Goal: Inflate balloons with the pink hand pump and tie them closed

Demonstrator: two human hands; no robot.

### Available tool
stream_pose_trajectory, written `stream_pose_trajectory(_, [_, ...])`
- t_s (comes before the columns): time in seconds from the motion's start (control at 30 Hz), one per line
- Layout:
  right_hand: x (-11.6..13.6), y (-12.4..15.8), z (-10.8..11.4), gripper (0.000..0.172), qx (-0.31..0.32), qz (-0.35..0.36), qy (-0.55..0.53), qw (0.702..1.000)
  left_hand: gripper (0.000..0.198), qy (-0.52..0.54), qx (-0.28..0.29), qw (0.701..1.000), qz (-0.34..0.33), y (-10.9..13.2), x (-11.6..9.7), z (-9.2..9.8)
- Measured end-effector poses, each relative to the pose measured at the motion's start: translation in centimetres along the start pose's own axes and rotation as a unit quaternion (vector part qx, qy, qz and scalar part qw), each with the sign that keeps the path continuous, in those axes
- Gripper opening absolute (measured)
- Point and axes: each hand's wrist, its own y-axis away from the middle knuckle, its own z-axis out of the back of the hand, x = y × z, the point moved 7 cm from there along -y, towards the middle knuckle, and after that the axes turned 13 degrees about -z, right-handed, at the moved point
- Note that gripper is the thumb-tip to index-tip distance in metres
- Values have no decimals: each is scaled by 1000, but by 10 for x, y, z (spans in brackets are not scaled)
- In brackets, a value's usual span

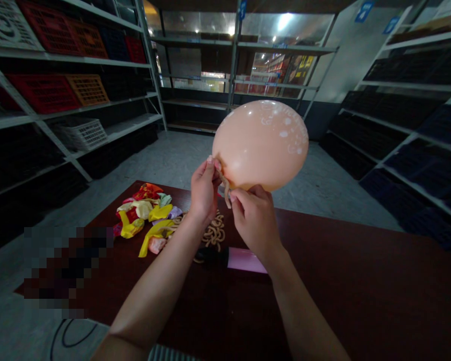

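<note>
The left hand point(206, 193) and right hand point(253, 223) hold up a peach balloon point(261, 143) at the centre of the frame, above the table point(334, 265). It is blown up round, with white print toward its upper right.

The left grip is pressed together, with thumb and fingertips pinching the balloon just beside its neck point(224, 188). The right grip pinches the neck from the other side, its fingers curled. The neck hangs between the hands in a narrow twist, though whether it is knotted is hard to tell from this view.

Below the hands, a coil of tan cords point(214, 233) lies on the table, touching a heap of limp balloons point(145, 215) in red, yellow and lilac to its left. Under the right hand lies a pink tube point(246, 259) with a black end. A pixelated patch point(63, 271) hides the lower left of the table.

Beyond the table is a concrete floor point(173, 160). Shelves at upper left carry red crates point(45, 93), an orange crate point(87, 89) and a white basket point(80, 134). Shelves at right point(398, 120) hold dark goods.
</note>
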Motion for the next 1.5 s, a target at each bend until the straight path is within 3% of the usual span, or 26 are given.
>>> stream_pose_trajectory(0.2, [-25, -8, 5, 27, 22, -54, -74, 996, 31, -37, 64, 997, 26, 2, 12, -6])
stream_pose_trajectory(0.4, [-30, -10, -4, 26, 119, -12, -119, 986, 28, -29, 38, 999, 24, 2, 17, 2])
stream_pose_trajectory(0.6, [-39, -11, -7, 26, 122, -39, -125, 984, 30, -46, 12, 999, 24, 4, 21, 5])
stream_pose_trajectory(0.73, [-49, -15, 5, 26, 102, -61, -136, 983, 34, -97, 103, 989, -30, 15, 15, -9])
stream_pose_trajectory(0.87, [-71, -20, 24, 23, 57, -101, -167, 979, 31, -191, 197, 954, -125, 16, 15, -33])
stream_pose_trajectory(1.0, [-92, -21, 34, 32, 38, -139, -170, 975, 23, -275, 310, 898, -149, -11, 56, -68])
stream_pose_trajectory(1.03, [-95, -21, 36, 32, 39, -143, -166, 975, 28, -294, 338, 884, -133, -20, 73, -76])
stream_pose_trajectory(1.1, [-100, -21, 39, 33, 39, -149, -158, 975, 60, -338, 386, 853, -95, -33, 101, -85])
stream_pose_trajectory(1.17, [-103, -21, 43, 33, 36, -149, -155, 976, 73, -369, 415, 827, -86, -35, 113, -85])
stream_pose_trajectory(1.27, [-101, -20, 49, 31, 38, -133, -153, 978, 66, -377, 441, 807, -108, -21, 99, -70])
stream_pose_trajectory(1.33, [-97, -19, 49, 30, 51, -120, -147, 981, 58, -400, 435, 800, -104, -9, 80, -47])
stream_pose_trajectory(1.5, [-77, -1, 32, 27, 146, -107, -152, 972, 54, -505, 332, 796, -34, 5, 31, 50])
